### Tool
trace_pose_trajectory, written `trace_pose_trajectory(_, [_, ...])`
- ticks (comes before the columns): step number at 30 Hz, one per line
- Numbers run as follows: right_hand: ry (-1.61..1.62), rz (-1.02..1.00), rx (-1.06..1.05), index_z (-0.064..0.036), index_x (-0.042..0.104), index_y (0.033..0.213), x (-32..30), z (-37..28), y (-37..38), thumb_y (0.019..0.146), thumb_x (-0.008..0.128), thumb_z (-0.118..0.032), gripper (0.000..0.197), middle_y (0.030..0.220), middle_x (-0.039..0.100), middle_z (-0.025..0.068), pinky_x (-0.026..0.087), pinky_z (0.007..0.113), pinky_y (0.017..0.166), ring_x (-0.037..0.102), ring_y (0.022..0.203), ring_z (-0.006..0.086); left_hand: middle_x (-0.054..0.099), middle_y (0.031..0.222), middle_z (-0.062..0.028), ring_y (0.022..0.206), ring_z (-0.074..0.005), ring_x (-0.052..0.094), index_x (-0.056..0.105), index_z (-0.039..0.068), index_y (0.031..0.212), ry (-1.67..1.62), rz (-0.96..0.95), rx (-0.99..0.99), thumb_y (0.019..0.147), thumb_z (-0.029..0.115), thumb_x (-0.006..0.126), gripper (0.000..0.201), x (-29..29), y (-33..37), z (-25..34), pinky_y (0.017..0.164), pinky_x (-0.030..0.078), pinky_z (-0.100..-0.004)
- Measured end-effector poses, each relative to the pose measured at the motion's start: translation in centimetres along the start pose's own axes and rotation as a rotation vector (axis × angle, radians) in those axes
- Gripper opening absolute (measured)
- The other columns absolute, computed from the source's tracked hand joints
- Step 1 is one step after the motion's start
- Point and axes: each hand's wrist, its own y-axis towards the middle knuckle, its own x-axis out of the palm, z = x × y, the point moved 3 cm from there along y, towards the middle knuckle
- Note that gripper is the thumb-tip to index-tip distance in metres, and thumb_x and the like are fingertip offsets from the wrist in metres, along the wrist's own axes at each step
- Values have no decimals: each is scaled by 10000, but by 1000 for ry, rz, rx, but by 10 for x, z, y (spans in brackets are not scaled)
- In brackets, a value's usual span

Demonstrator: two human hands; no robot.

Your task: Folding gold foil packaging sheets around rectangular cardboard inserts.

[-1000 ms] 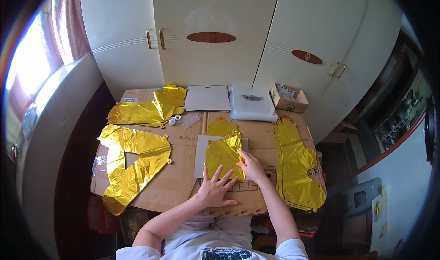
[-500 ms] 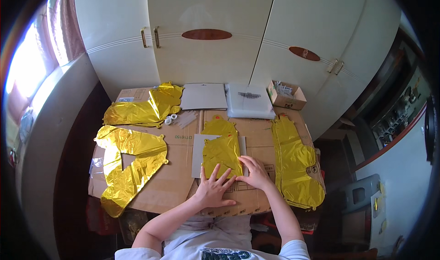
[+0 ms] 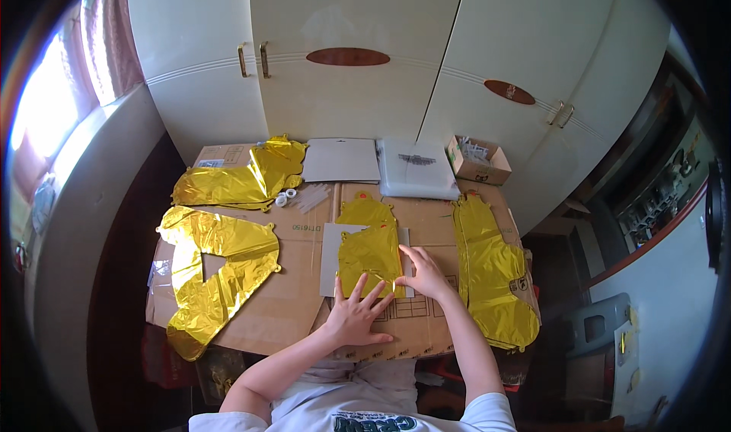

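Observation:
A flat gold foil balloon (image 3: 369, 253), folded into a rough rectangle, lies over a pale grey card (image 3: 330, 258) in the middle, and its rounded far end reaches past the card. My left hand (image 3: 356, 322) is spread open, its fingertips pressing on the balloon's near edge and its palm over the cardboard. At the balloon's right edge rests my right hand (image 3: 426, 274), open, thumb apart from the fingers and touching the foil's side near the lower right corner. Neither hand grips anything.
More flat gold foil balloons lie at the left (image 3: 221, 272), far left (image 3: 228, 184) and right (image 3: 491, 276). Behind are a stack of grey cards (image 3: 343, 160), clear plastic bags (image 3: 417, 173) and a small open box (image 3: 481, 169). White ribbon rolls (image 3: 283, 198) and clear straws (image 3: 311, 197) sit nearby.
My right hand has shifted slightly up along the balloon's right edge, its fingers reaching farther away from me. My left hand stays pressed on the near edge.

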Motion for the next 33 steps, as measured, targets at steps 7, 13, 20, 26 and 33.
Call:
trace_pose_trajectory(7, [-203, 115, 188, -154, 465, 1351, 2, -6, 35, 802, 734, -476, 691, 1288, 531, 124, 521, 469, 882, 597, 1133, 342, 325, 1562, -89, 1457, -416, 216, 331, 247, 1524, 2, 3, 2, 765, 865, 396, 981, 0, 0, 0, 1018, 112, -818])
trace_pose_trajectory(13, [-270, 219, 306, -148, 518, 1234, 2, -2, 66, 810, 717, -492, 581, 1207, 569, 103, 540, 474, 823, 619, 1082, 329, 333, 1559, -87, 1456, -413, 219, 344, 244, 1519, -8, 15, 0, 765, 864, 400, 977, 0, -2, 0, 1015, 110, -820])
trace_pose_trajectory(20, [-409, 271, 194, -73, 572, 1091, 5, 35, 93, 854, 678, -444, 453, 1108, 599, 149, 516, 447, 825, 622, 955, 341, 326, 1564, -83, 1460, -410, 213, 353, 242, 1514, -5, 11, -7, 767, 861, 402, 972, -1, -1, 1, 1018, 105, -818])
trace_pose_trajectory(26, [325, 106, 425, -34, 550, 1102, -10, 43, 93, 890, 691, -289, 360, 1042, 616, 105, 500, 353, 761, 603, 925, 214, 312, 1572, -81, 1464, -409, 200, 335, 239, 1522, -13, -12, -4, 771, 858, 405, 976, -3, 0, 2, 1019, 102, -818])
trace_pose_trajectory(33, [717, -84, 490, -24, 497, 1213, -17, 18, 60, 906, 643, -64, 342, 1033, 646, 96, 496, 293, 721, 617, 863, 176, 284, 1588, -62, 1473, -393, 180, 306, 254, 1532, 29, -36, -25, 775, 859, 381, 972, -1, -2, 1, 1026, 109, -814])
